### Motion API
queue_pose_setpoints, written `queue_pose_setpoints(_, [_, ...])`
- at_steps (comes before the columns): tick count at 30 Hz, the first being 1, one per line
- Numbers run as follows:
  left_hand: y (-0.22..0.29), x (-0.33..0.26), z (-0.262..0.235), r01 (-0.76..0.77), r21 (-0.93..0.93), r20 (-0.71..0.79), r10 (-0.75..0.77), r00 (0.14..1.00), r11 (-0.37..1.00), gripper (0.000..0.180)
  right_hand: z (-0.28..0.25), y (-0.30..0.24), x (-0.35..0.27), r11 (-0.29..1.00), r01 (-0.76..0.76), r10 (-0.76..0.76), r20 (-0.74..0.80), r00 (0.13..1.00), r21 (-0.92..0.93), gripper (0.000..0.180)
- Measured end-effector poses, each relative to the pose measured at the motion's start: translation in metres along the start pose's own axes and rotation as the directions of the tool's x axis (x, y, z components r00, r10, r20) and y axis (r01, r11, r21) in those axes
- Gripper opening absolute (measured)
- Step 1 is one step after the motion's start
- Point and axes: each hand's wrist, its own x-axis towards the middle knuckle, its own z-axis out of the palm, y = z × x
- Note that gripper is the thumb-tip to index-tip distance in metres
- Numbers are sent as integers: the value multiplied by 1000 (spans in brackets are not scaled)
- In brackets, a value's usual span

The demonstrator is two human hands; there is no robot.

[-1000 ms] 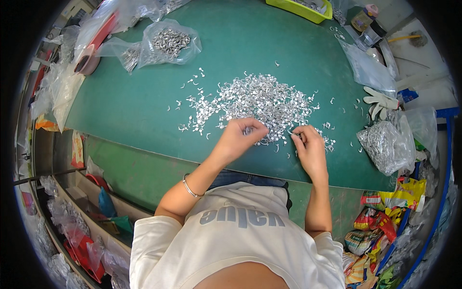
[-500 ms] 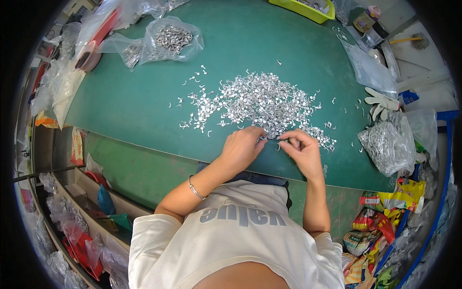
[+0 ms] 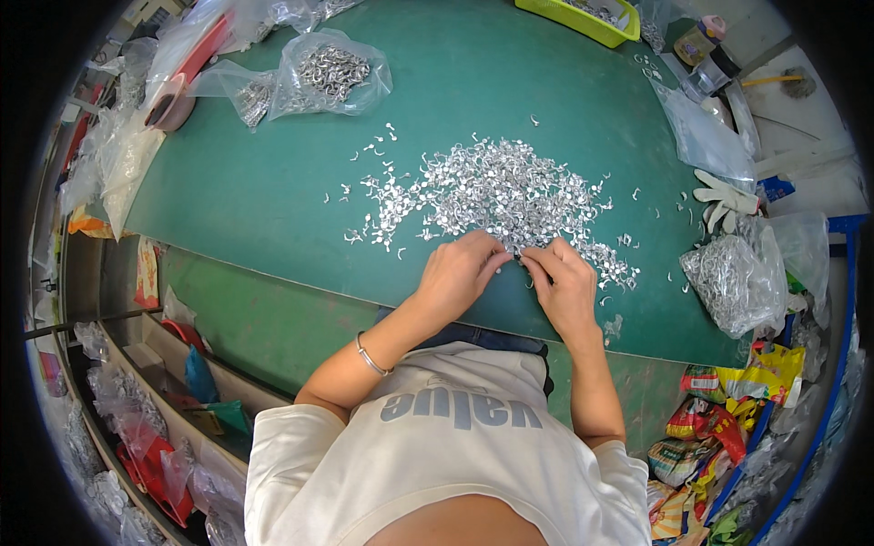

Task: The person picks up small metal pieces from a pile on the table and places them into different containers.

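A heap of small silvery metal pieces (image 3: 510, 187), each with a round flat head and a curved hook, spreads over the green tabletop (image 3: 273, 200). At its near edge my left hand (image 3: 464, 273) is closed, thumb and forefinger pinched together. Close beside it my right hand (image 3: 560, 282) is closed too, its fingertips almost meeting those of the left. Whatever lies between the fingertips is too small and too covered to name. Loose pieces lie scattered left and right of the heap.
Clear bags of metal parts lie at the far left (image 3: 332, 73) and the right edge (image 3: 736, 282). A yellow-green basket (image 3: 583, 25) stands at the back. Near the right edge are a white glove (image 3: 724, 196) and a jar (image 3: 712, 73). Colourful packets (image 3: 701, 423) fill the lower right.
My hands have come together: the right hand moved left and its fingertips now nearly touch the left hand's. The whole view has shifted slightly.
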Motion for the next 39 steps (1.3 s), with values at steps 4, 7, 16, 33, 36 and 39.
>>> queue_pose_setpoints(4, [-1,9,-7,278,-594,131,-250,959,755,14,2,7,-3,947,-91,114,-59,992,307,6])
queue_pose_setpoints(7, [-9,14,-24,555,-805,591,-200,781,-209,18,-5,17,-7,529,-419,410,210,887,738,1])
queue_pose_setpoints(16, [0,11,-24,602,-673,419,-451,788,429,25,-7,25,-1,-119,-312,306,334,892,943,4])
queue_pose_setpoints(33, [4,2,-9,17,188,96,-36,995,982,6,-7,21,5,-755,-264,104,507,856,601,18])
queue_pose_setpoints(36, [0,5,-10,15,220,119,-42,992,975,6,-11,12,9,-781,-243,186,585,789,576,23])
queue_pose_setpoints(39, [-2,7,-12,-2,214,154,-32,988,977,6,-8,11,9,-322,-507,334,597,729,800,22])
